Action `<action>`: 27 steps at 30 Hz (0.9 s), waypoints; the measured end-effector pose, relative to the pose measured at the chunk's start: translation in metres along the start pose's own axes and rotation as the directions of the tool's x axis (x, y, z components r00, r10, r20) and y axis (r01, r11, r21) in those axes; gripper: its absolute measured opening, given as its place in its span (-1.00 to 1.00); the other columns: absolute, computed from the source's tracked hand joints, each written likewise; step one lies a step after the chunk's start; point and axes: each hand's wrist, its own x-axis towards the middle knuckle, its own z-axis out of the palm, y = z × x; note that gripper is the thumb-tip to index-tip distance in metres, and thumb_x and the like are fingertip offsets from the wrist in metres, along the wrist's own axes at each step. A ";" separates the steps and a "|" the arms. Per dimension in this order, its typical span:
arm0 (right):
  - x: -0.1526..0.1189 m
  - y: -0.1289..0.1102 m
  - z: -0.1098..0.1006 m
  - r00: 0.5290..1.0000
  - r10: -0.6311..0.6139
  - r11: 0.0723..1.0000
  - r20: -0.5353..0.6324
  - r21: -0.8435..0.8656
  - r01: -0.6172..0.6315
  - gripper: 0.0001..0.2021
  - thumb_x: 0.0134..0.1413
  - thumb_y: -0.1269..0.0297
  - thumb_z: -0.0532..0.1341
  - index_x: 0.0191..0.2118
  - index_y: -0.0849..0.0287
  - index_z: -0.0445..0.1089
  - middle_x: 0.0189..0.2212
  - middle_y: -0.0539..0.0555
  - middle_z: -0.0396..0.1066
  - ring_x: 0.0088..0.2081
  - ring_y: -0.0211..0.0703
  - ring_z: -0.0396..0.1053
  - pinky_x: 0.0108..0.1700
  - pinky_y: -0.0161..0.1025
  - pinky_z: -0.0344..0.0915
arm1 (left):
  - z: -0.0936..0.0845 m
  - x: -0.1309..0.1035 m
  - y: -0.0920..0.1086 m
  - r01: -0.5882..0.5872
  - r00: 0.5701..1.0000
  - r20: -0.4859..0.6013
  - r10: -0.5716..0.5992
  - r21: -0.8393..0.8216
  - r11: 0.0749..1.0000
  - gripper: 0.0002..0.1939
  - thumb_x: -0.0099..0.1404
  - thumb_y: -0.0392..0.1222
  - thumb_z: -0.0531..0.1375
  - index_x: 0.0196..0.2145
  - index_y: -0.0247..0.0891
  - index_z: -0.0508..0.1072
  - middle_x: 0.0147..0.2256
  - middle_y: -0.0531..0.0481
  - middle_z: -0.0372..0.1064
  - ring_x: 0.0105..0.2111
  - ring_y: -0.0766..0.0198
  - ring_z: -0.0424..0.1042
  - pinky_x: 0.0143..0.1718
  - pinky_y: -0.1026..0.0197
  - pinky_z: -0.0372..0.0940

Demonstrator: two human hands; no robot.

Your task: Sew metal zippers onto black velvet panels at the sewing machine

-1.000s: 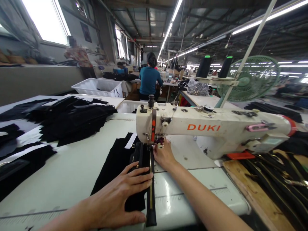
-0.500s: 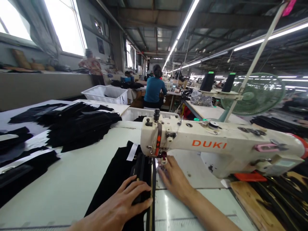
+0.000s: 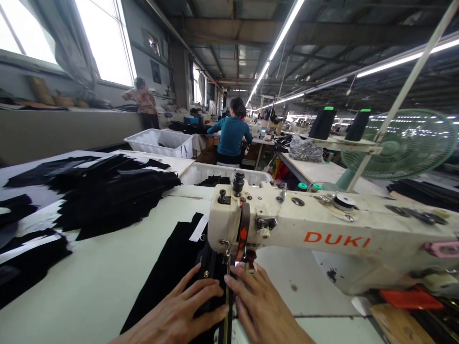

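Note:
A white sewing machine (image 3: 279, 224) marked DUKI has its needle end over a piece of black cloth (image 3: 165, 272). Along the cloth's right side runs a zipper (image 3: 226, 315) with gold-coloured teeth, passing under the presser foot. My left hand (image 3: 188, 303) lies with fingers spread on the cloth, thumb at the zipper's left edge. Beside the zipper, on its right, my right hand (image 3: 260, 298) rests with fingers stretched toward the needle area, fingertips at the zipper's edge. A white strip (image 3: 199, 228) lies on the cloth's far part.
Black cloth pieces (image 3: 118, 196) are heaped on the table at left. White bins (image 3: 161, 143) stand beyond. Thread cones (image 3: 322, 124) and a green fan (image 3: 405, 143) are at right. One person in blue (image 3: 231, 136) sits ahead; another stands near the windows.
My right hand has drawn back toward me and left, from beside the needle to the zipper's edge. My left hand stays on the cloth. The view has shifted slightly.

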 end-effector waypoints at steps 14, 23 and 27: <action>0.005 0.000 -0.010 0.995 -0.097 0.989 -0.017 0.115 0.098 -0.56 -0.04 0.57 0.10 -0.02 0.08 0.39 -0.06 0.07 0.47 0.02 -0.07 0.39 0.25 -0.03 0.16 | -0.005 0.014 -0.024 0.018 0.998 0.062 -0.016 -0.024 1.000 -0.33 0.29 0.03 0.31 0.30 -0.03 0.25 0.16 -0.10 0.30 0.19 -0.05 0.27 0.34 -0.19 -0.07; 0.005 0.003 -0.003 0.996 -0.093 0.991 -0.004 0.101 0.092 -0.56 -0.05 0.57 0.12 -0.03 0.08 0.40 -0.09 0.03 0.49 -0.04 -0.06 0.41 0.27 0.02 0.11 | -0.010 0.017 -0.018 0.005 1.000 -0.002 -0.005 -0.034 0.999 -0.36 0.26 -0.04 0.34 0.26 -0.01 0.30 0.12 -0.02 0.38 0.09 0.02 0.40 0.34 -0.09 -0.01; 0.006 0.004 -0.002 0.998 -0.067 0.996 0.015 0.066 0.066 -0.50 -0.05 0.57 0.10 0.03 0.06 0.37 -0.02 0.03 0.48 -0.01 -0.03 0.41 0.27 0.05 0.10 | -0.007 0.018 -0.026 0.010 1.000 -0.003 -0.010 -0.015 1.000 -0.34 0.25 -0.01 0.34 0.27 -0.03 0.30 0.12 -0.06 0.39 0.11 0.00 0.39 0.33 -0.10 0.03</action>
